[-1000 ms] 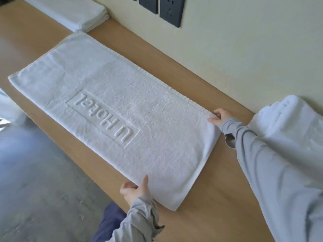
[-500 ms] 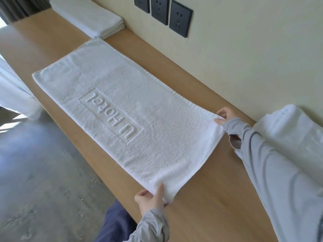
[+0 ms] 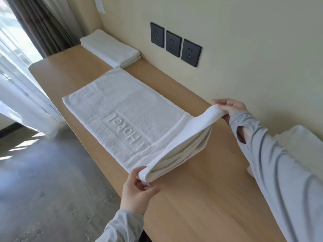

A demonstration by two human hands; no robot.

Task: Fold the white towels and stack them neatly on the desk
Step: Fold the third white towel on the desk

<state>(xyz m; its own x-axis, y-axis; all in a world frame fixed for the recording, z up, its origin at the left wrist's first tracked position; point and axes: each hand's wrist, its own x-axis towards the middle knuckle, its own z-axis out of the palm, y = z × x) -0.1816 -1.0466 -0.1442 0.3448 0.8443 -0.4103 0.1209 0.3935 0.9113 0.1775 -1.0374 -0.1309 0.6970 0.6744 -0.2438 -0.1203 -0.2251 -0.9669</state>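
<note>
Left hand (image 3: 138,191), right hand (image 3: 230,109) gripping lifted towel (image 3: 125,109) corners

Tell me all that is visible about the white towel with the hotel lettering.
The white towel is thick terry cloth with a raised framed word "Hotel". It lies flat along the wooden desk, except the near end, which is lifted and curled over. The left hand and right hand each pinch a near corner.

Long light-grey sleeves (image 3: 279,172) cover both arms; the right cuff has a thumb slit.
</note>
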